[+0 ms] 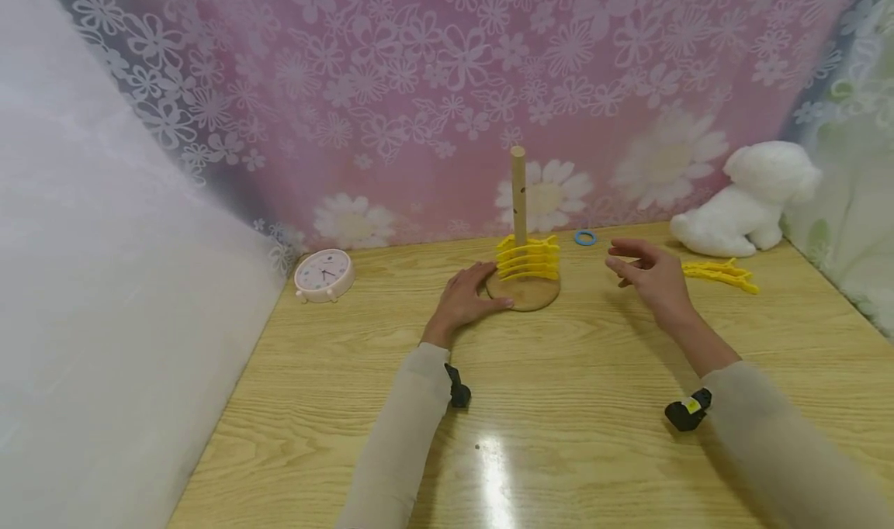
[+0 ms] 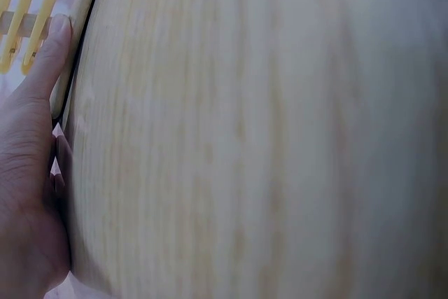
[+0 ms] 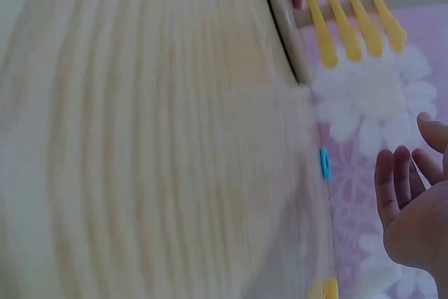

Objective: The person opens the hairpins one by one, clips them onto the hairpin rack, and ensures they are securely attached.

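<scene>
A round wooden base (image 1: 528, 293) carries an upright wooden post (image 1: 518, 195). Several curved yellow plastic pieces (image 1: 528, 259) are stacked on the post, low down and spaced slightly apart. The left hand (image 1: 462, 296) holds the left side of the base, its thumb at the front edge and its fingers toward the back. In the left wrist view the thumb (image 2: 59, 33) lies along the base's rim. To the right of the post, the right hand (image 1: 653, 281) hovers above the table with loosely bent fingers and nothing between them. More yellow plastic pieces (image 1: 722, 274) lie just beyond it.
A blue ring (image 1: 585, 237) lies near the table's back edge, between the post and the right hand. At the back right sits a white plush toy (image 1: 747, 199). A pink clock (image 1: 324, 275) is on the left. A floral curtain (image 1: 433, 110) hangs behind the wood-grain table (image 1: 559, 405).
</scene>
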`<state>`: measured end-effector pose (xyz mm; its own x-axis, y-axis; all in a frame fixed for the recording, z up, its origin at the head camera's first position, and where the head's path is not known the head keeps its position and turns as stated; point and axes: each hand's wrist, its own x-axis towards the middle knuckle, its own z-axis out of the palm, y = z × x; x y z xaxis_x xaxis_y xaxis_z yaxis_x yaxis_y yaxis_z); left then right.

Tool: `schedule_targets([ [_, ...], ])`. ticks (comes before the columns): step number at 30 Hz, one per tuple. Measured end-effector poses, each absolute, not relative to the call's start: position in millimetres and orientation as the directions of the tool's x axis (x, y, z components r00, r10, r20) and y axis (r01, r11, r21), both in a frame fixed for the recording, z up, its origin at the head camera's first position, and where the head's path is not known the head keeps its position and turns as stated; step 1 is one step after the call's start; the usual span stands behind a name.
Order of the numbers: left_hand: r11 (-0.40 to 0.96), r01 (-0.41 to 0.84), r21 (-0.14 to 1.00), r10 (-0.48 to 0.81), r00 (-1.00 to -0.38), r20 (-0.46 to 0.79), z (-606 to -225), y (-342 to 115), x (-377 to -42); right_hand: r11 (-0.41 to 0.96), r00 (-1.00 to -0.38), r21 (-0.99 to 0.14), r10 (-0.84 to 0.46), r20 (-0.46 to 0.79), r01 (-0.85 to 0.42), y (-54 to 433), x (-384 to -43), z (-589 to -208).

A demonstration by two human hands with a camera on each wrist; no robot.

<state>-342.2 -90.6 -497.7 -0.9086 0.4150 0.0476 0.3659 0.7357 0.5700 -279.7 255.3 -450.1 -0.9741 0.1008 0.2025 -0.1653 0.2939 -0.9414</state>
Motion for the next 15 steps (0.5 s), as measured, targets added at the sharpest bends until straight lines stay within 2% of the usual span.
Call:
schedule_targets([
  [6, 0.737, 0.365, 0.568, 0.409, -0.911, 0.055, -499, -91, -343, 0.312, -0.977, -0.939, 0.100, 0.187, -0.147, 303, -266, -454],
  [15, 0.743, 0.372, 0.557, 0.412, -0.909, 0.057, -499, -90, -343, 0.343, -0.980, -0.938, 0.166, 0.110, -0.047, 373, -249, -456],
])
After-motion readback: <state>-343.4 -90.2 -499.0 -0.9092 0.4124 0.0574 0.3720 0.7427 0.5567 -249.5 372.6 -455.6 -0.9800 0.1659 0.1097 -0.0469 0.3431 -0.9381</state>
